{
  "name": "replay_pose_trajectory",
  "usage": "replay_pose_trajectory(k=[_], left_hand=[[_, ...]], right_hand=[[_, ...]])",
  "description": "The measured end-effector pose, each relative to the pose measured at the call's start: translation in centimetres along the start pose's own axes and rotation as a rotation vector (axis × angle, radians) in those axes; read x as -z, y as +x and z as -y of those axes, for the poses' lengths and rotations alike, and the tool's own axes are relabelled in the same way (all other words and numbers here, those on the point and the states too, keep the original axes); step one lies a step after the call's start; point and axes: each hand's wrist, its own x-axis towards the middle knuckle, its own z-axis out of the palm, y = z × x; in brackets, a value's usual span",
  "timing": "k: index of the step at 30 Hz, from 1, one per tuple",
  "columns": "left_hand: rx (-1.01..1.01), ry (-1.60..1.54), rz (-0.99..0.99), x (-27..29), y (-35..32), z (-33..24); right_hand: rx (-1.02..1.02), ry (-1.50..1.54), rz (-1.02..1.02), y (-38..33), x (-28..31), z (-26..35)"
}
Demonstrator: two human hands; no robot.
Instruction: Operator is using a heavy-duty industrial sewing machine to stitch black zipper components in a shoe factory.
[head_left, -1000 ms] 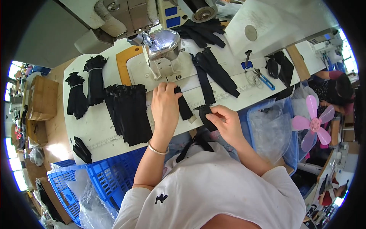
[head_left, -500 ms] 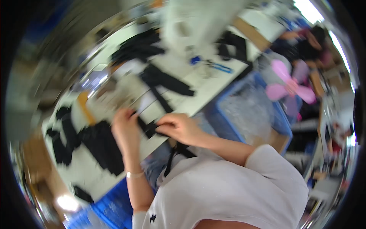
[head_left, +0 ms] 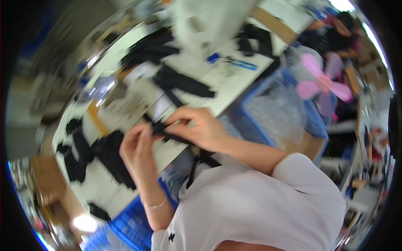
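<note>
Black strip of cloth point(head_left: 173, 136) is pinched between my left hand point(head_left: 136, 144) and right hand point(head_left: 201, 127), fingers closed on it, while, I judge, most cut pieces point(head_left: 111, 157) on the table point(head_left: 226, 79) wait.

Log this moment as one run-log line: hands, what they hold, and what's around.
left hand: pinching black fabric strip | right hand: gripping same strip | surface: white worktable | nearby: black fabric pile, pink fan | view: blurred

white worktable point(head_left: 234, 77), blue crates point(head_left: 293, 83) beside, pink fan point(head_left: 324, 83), bright daylight.
</note>
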Motion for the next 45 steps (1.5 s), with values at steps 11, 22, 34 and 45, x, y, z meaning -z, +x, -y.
replay_pose_trajectory(k=[11, 22, 34, 45], left_hand=[[0.005, 0.08, -0.036, -0.4, -1.3, -1.5], [0.03, 0.018, -0.111, -1.1, -1.0, -2.1], [-0.05, -0.147, -0.169, -1.1, -0.3, -1.6], [-0.04, -0.205, -0.129, 1.3, 2.1, -4.3]], right_hand=[[0.095, 0.063, -0.026, 0.6, -1.5, 0.2], [0.158, -0.077, -0.009, 1.3, -1.2, 1.1], [0.015, 0.242, 0.054, 2.7, -1.6, 2.0], [0.042, 0.193, 0.164, 4.8, -3.2, 3.2]])
